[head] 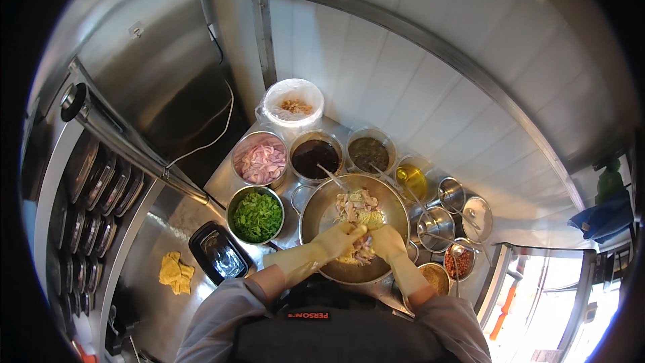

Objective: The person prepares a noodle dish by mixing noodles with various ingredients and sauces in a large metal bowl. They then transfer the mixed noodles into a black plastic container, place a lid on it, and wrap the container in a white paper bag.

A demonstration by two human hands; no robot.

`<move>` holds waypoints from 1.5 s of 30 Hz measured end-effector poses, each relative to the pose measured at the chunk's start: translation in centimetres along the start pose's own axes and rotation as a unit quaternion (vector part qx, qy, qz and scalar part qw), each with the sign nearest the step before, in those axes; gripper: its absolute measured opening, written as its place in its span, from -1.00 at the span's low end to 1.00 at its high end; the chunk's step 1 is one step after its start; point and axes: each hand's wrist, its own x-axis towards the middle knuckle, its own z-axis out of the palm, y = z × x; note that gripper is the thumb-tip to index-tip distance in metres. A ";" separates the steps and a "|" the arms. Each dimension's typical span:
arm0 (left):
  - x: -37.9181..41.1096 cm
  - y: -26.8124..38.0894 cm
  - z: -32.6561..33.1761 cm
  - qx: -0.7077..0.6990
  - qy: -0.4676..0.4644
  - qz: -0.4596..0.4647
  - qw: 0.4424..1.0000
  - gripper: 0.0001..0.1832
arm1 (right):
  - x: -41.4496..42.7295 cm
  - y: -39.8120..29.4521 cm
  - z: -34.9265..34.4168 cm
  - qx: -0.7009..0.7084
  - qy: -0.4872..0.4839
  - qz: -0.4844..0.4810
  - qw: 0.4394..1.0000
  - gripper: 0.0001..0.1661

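Observation:
A wide steel bowl [322,206] stands before me with shredded meat and pale noodle-like strands [360,206] in it. My left hand [340,242] and my right hand [387,243], both in pale yellow rubber gloves, are close together inside the bowl. Between and under them lies a clump of meat with sliced onion [363,251]. The fingers are bent; whether they grip any of it is hard to tell. To the left of the bowl are a steel pot of chopped green herbs [257,215] and a pot of sliced red onions [260,162].
Behind the bowl stand containers of dark sauce [315,157], greenish-brown sauce [369,152] and yellow oil [410,176], some with ladles. At right are peanuts [457,262] and ground seasoning [433,278]. A black plastic tray [219,253] and yellow cloth [176,273] lie left; a white bucket [294,103] stands behind.

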 end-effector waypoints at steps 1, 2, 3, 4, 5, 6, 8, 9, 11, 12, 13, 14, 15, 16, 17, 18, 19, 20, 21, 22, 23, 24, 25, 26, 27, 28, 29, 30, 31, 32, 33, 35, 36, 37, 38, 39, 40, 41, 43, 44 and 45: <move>0.3 0.1 0.3 0.027 0.017 -0.009 0.999 -0.38 | -0.9 -1.6 -1.9 -0.005 -0.016 -0.012 1.000 -0.75; 0.5 0.6 0.8 0.055 0.030 -0.014 0.998 -0.38 | -1.4 -2.5 -3.1 -0.011 -0.032 -0.020 0.999 -0.75; 0.6 1.1 1.1 0.083 0.045 -0.020 0.995 -0.38 | -1.4 -2.6 -3.5 -0.015 0.003 -0.030 0.999 -0.74; 0.1 2.4 1.1 -0.041 0.047 -0.029 0.998 -0.44 | -1.4 -2.7 -3.7 -0.019 0.037 -0.041 0.998 -0.74; 1.0 1.5 1.4 -0.139 0.046 -0.044 0.988 -0.46 | -1.3 -2.9 -4.0 -0.025 0.070 -0.053 0.996 -0.72; 2.2 -0.1 1.9 -0.236 0.045 -0.058 0.969 -0.48 | -1.0 -3.5 -4.4 0.117 0.070 0.048 0.990 -0.69; 2.7 -0.1 2.2 -0.368 0.063 -0.065 0.925 -0.51 | 0.1 -5.3 -4.5 0.390 0.068 0.244 0.886 -0.63; 2.1 1.4 2.1 -0.409 0.079 -0.059 0.907 -0.52 | 0.4 -6.1 -5.2 0.395 0.076 0.266 0.876 -0.61; 2.2 1.3 1.3 -0.474 0.119 -0.086 0.868 -0.55 | 0.9 -8.1 -7.2 0.409 0.089 0.298 0.858 -0.55; 3.0 -0.2 0.6 -0.501 0.135 -0.118 0.847 -0.57 | 0.7 -8.5 -7.7 0.383 0.097 0.288 0.872 -0.62; 3.1 -0.6 -0.1 -0.506 0.140 -0.128 0.841 -0.58 | 0.7 -7.9 -6.9 0.427 0.111 0.287 0.850 -0.65; 3.1 -1.0 -0.8 -0.512 0.146 -0.138 0.835 -0.59 | 0.9 -6.6 -4.7 0.545 0.133 0.275 0.781 -0.68; 2.9 -0.4 -1.7 -0.501 0.142 -0.125 0.844 -0.59 | 1.3 -5.0 -2.5 0.673 0.157 0.252 0.678 -0.71; 2.5 0.1 -2.6 -0.491 0.145 -0.111 0.852 -0.59 | 1.7 -4.9 -2.3 0.708 0.163 0.255 0.638 -0.74; 2.0 0.9 -3.1 -0.497 0.131 -0.089 0.853 -0.58 | 2.0 -4.6 -2.4 0.710 0.162 0.270 0.630 -0.77; 0.9 1.8 -4.1 -0.501 0.125 -0.067 0.854 -0.56 | 2.3 -7.0 -5.8 0.621 0.164 0.338 0.688 -0.79; 0.0 2.6 -4.8 -0.501 0.116 -0.044 0.857 -0.55 | 2.5 -7.5 -6.6 0.672 0.157 0.313 0.652 -0.75; -0.5 3.0 -5.2 -0.547 0.085 -0.045 0.832 -0.56 | 2.5 -7.5 -7.4 0.716 0.153 0.292 0.615 -0.70; -0.9 3.2 -5.7 -0.592 0.054 -0.045 0.803 -0.57 | 2.6 -7.3 -8.1 0.758 0.149 0.269 0.576 -0.66; -1.4 3.3 -6.1 -0.633 0.025 -0.046 0.772 -0.58 | 2.9 -7.1 -8.6 0.748 0.117 0.266 0.597 -0.65; -2.1 3.3 -6.3 -0.641 0.000 -0.007 0.768 -0.58 | 3.2 -7.1 -9.2 0.740 0.096 0.237 0.621 -0.64; -2.8 3.2 -6.4 -0.644 -0.025 0.032 0.764 -0.58 | 3.7 -7.3 -10.0 0.733 0.076 0.205 0.644 -0.64; -3.5 3.3 -6.7 -0.645 -0.049 0.072 0.759 -0.58 | 4.3 -7.9 -11.0 0.724 0.056 0.173 0.665 -0.63; -4.2 3.5 -7.1 -0.645 -0.054 0.057 0.760 -0.58 | 5.2 -8.8 -12.2 0.685 0.038 0.140 0.714 -0.62; -4.3 3.0 -7.4 -0.631 -0.060 0.079 0.769 -0.58 | 6.6 -9.9 -13.3 0.673 0.026 0.095 0.733 -0.61; -4.5 2.0 -7.4 -0.617 -0.065 0.100 0.778 -0.58 | 8.2 -11.2 -14.4 0.660 0.013 0.049 0.749 -0.60; -4.9 1.1 -7.9 -0.598 -0.056 0.126 0.789 -0.57 | 10.6 -12.7 -15.3 0.648 -0.008 -0.009 0.761 -0.58; -5.2 0.8 -8.5 -0.553 -0.055 0.149 0.818 -0.59 | 12.4 -13.9 -16.9 0.617 -0.030 -0.016 0.786 -0.57; -5.5 0.4 -8.6 -0.544 -0.036 0.132 0.828 -0.62 | 14.4 -15.1 -18.4 0.585 -0.051 -0.022 0.809 -0.55; -5.6 0.4 -8.2 -0.535 -0.020 0.113 0.837 -0.65 | 16.8 -16.5 -18.9 0.599 -0.012 -0.039 0.800 -0.51; -5.5 0.5 -8.0 -0.525 -0.004 0.093 0.846 -0.67 | 19.9 -16.6 -19.1 0.550 0.024 -0.065 0.833 -0.47; -4.9 0.3 -8.0 -0.504 0.019 0.097 0.858 -0.78 | 26.2 -17.3 -19.0 0.513 0.049 -0.018 0.857 -0.45; -4.5 -0.2 -7.8 -0.494 0.029 0.121 0.860 -0.83 | 27.9 -17.4 -19.5 0.479 0.043 -0.015 0.877 -0.45; -4.6 -0.3 -7.7 -0.487 0.040 0.142 0.861 -0.87 | 28.5 -17.7 -20.0 0.445 0.034 -0.008 0.895 -0.47; -4.4 -0.2 -8.0 -0.461 0.063 0.153 0.872 -0.91 | 28.8 -17.7 -20.4 0.410 0.027 0.001 0.912 -0.48; -4.4 -0.3 -8.5 -0.447 0.077 0.177 0.873 -0.90 | 28.7 -18.0 -20.4 0.375 0.014 0.007 0.927 -0.50; -4.2 -0.6 -8.7 -0.439 0.088 0.201 0.871 -0.89 | 27.9 -17.8 -20.2 0.339 0.029 0.008 0.940 -0.49; -4.0 -0.7 -8.8 -0.429 0.097 0.225 0.869 -0.87 | 26.9 -17.3 -20.3 0.304 0.044 0.010 0.952 -0.48; -4.2 1.6 -8.6 -0.405 0.133 0.203 0.882 -0.79 | 23.5 -15.4 -20.6 0.248 0.041 0.011 0.968 -0.45; -4.6 2.6 -8.7 -0.388 0.136 0.209 0.888 -0.72 | 20.5 -14.4 -20.7 0.231 0.022 0.003 0.973 -0.43; -4.7 3.3 -8.8 -0.367 0.138 0.220 0.893 -0.64 | 17.4 -13.8 -21.3 0.215 0.010 -0.008 0.977 -0.42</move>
